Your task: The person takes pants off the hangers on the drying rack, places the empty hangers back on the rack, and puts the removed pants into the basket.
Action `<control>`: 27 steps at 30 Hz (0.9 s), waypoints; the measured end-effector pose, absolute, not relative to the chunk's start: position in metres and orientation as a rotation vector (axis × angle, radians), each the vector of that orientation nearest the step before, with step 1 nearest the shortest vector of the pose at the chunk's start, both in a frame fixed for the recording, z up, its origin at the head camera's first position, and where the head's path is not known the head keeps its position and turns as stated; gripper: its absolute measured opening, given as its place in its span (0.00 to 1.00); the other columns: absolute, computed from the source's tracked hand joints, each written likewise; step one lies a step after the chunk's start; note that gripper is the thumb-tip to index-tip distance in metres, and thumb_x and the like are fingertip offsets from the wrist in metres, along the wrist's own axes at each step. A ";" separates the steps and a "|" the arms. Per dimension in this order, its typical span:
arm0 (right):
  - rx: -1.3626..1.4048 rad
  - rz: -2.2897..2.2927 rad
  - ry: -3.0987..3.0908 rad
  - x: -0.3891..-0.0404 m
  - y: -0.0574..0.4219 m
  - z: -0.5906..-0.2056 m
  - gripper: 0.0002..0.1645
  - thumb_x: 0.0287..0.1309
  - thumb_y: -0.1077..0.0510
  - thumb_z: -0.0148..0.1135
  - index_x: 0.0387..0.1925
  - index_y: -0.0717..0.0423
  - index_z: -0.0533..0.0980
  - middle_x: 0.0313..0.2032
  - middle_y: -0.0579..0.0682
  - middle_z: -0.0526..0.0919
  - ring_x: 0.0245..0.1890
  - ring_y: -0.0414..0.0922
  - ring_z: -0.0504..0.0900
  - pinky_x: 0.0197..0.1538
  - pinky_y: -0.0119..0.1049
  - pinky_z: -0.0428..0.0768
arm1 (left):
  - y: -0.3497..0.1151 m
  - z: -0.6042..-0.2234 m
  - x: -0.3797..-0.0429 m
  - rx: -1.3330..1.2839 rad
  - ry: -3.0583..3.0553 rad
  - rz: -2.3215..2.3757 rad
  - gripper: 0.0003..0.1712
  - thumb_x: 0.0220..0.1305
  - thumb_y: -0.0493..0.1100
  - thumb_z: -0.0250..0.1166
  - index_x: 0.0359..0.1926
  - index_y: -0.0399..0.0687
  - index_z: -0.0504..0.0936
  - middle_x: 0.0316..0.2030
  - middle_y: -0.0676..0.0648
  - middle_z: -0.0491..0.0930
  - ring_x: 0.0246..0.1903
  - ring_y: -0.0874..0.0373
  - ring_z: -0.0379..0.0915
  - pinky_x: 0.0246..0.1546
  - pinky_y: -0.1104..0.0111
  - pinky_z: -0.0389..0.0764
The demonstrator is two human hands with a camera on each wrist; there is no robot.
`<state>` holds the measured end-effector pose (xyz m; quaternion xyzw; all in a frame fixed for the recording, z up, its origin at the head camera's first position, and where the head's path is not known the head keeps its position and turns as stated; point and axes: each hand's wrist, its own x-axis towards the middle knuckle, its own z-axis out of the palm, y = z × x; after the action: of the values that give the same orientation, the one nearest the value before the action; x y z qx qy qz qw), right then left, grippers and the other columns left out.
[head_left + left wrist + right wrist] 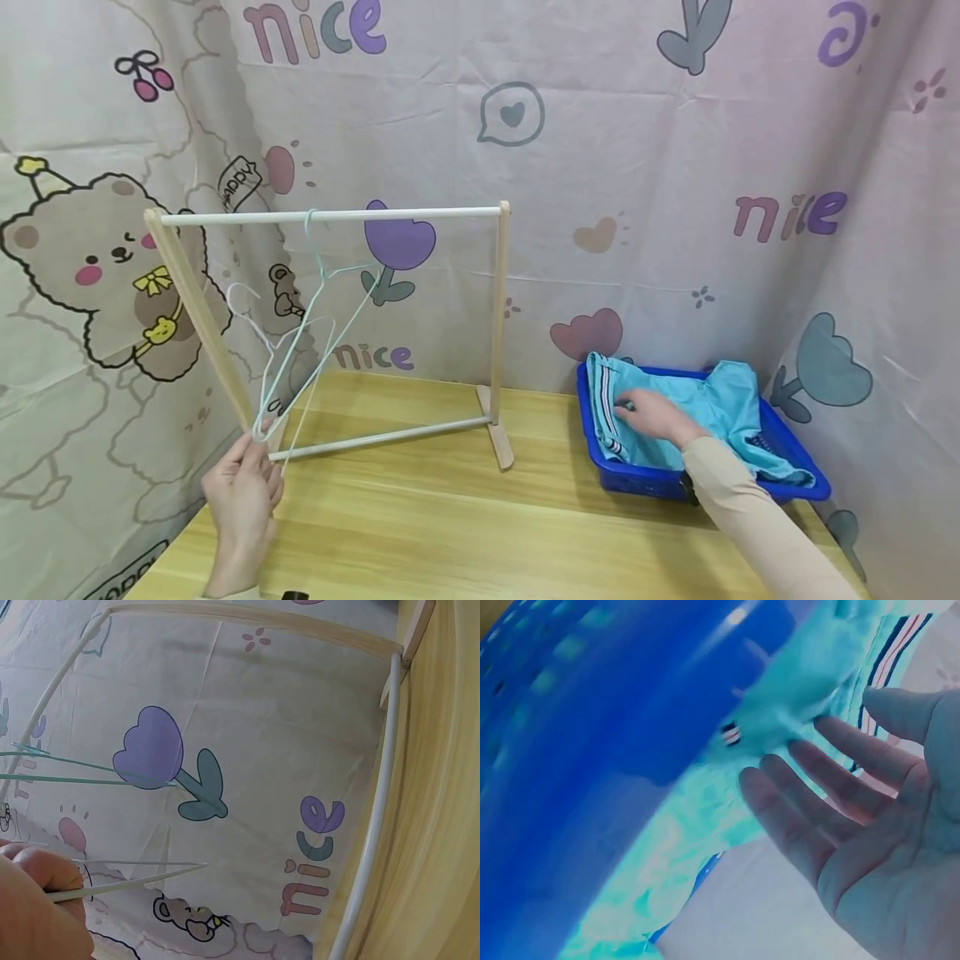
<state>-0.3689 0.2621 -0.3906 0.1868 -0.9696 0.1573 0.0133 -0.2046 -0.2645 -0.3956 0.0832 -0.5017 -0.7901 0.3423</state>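
My left hand (243, 492) holds a white clothes hanger (270, 346) near the left post of a small rack, its hook pointing up and off the rod. In the left wrist view, thin white wire (135, 883) juts from between the fingers. A mint-green hanger (322, 275) hangs by its hook from the rack's top rod (420, 214). My right hand (654, 415) is over turquoise clothing (675, 386) with a dark-and-white striped edge, in a blue basket (645, 483). Its fingers (780, 810) are spread and loosely bent, with nothing visibly gripped.
The rack has wooden posts (498, 317), a white lower bar (382, 439) and a wooden foot (501, 446) on the wood-grain table (420, 525). Printed curtains (637, 150) surround the table at the back and sides. A small black object (296, 596) shows at the bottom edge.
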 end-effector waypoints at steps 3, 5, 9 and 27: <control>0.615 0.486 -2.999 -0.371 0.254 -0.393 0.23 0.63 0.56 0.51 0.54 0.67 0.69 0.51 0.63 0.74 0.53 0.59 0.70 0.53 0.54 0.68 | -0.265 -0.393 -0.204 0.185 -1.294 -2.069 0.17 0.66 0.40 0.54 0.51 0.35 0.76 0.08 0.53 0.52 0.03 0.61 0.38 0.02 0.65 0.37; 0.661 0.471 -3.020 -0.372 0.250 -0.395 0.26 0.64 0.57 0.50 0.58 0.70 0.64 0.55 0.66 0.69 0.56 0.62 0.65 0.55 0.55 0.65 | -0.266 -0.392 -0.203 0.164 -1.279 -2.085 0.17 0.66 0.40 0.54 0.51 0.34 0.75 0.08 0.53 0.53 0.04 0.61 0.38 0.02 0.65 0.36; 0.698 0.415 -3.136 -0.372 0.245 -0.400 0.28 0.67 0.59 0.44 0.63 0.69 0.57 0.61 0.66 0.61 0.61 0.61 0.59 0.60 0.54 0.59 | -0.265 -0.390 -0.203 0.147 -1.272 -2.094 0.17 0.66 0.40 0.54 0.51 0.33 0.75 0.08 0.53 0.53 0.03 0.61 0.38 0.02 0.65 0.36; 0.557 0.444 -2.924 -0.379 0.217 -0.398 0.16 0.61 0.57 0.54 0.18 0.55 0.68 0.15 0.48 0.67 0.15 0.42 0.66 0.21 0.35 0.65 | -0.265 -0.386 -0.200 0.174 -1.275 -2.043 0.18 0.65 0.39 0.55 0.54 0.37 0.74 0.08 0.53 0.55 0.04 0.62 0.40 0.03 0.66 0.37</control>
<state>-0.3787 0.2170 -0.3982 0.1845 -0.9695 0.1473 0.0659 -0.2002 -0.2654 -0.3858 0.0675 -0.4935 -0.7909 0.3555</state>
